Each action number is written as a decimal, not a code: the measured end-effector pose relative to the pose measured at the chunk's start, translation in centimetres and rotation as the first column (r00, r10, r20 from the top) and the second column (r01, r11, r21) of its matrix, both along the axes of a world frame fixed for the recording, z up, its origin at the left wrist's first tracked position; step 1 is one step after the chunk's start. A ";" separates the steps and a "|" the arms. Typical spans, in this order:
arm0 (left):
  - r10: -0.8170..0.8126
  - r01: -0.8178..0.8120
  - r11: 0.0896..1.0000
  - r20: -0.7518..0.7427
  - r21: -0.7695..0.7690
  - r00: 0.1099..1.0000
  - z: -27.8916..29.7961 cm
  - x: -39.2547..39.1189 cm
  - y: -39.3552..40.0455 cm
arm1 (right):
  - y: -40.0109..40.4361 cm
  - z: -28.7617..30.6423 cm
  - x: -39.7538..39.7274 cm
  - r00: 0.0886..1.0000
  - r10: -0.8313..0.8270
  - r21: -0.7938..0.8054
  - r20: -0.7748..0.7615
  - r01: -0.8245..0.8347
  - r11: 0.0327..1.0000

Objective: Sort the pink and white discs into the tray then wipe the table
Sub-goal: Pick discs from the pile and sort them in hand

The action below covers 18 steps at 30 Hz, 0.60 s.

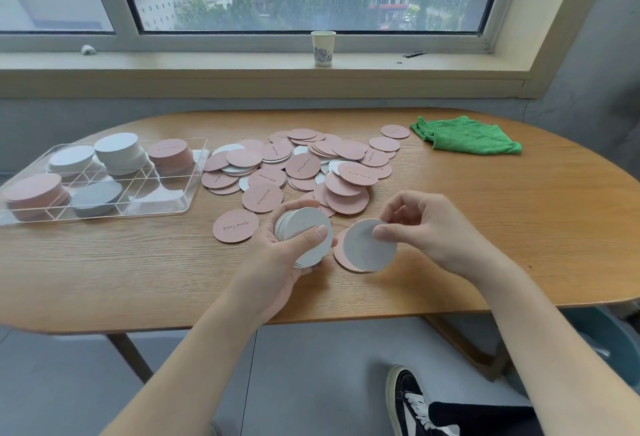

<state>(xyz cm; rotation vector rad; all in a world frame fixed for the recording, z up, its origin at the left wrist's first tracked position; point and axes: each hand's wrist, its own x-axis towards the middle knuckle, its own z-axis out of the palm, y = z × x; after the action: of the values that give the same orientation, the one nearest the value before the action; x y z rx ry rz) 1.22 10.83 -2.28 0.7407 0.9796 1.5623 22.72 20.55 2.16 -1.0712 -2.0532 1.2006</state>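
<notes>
Five stacks [116,155] fill the tray [194,193]; one cloth [467,135] lies apart.

Oval wooden table [485,227]. Clear compartment tray [166,207] at left end. Loose heap of pink and white discs [304,165] mid-table, overlapping; lone pink disc [236,226] just in front. Green cloth [467,135] crumpled at far right; one pink outlier [395,131] near it, seemingly apart.

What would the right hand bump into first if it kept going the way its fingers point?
The right hand, pinching a white disc, points leftward at the left hand. It would probably meet the white stack held there first, though depth is hard to judge.
</notes>
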 end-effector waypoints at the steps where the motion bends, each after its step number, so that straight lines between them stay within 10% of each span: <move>1: 0.000 0.000 1.000 0.000 0.001 1.000 0.1 0.0 0.0 | 0.1 0.2 0.1 0.998 0.004 -0.032 -0.060 -0.006 0.999; 18: -0.058 0.059 0.998 -0.030 0.031 0.998 1.1 0.2 -0.8 | -1.8 -1.5 -5.4 0.948 0.085 0.050 -0.308 -0.073 0.996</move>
<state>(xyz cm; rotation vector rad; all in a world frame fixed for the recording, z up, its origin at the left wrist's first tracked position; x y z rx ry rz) 1.43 9.99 -1.19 0.8096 0.9473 1.5231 17.35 18.78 0.68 -0.7339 -1.8798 1.2745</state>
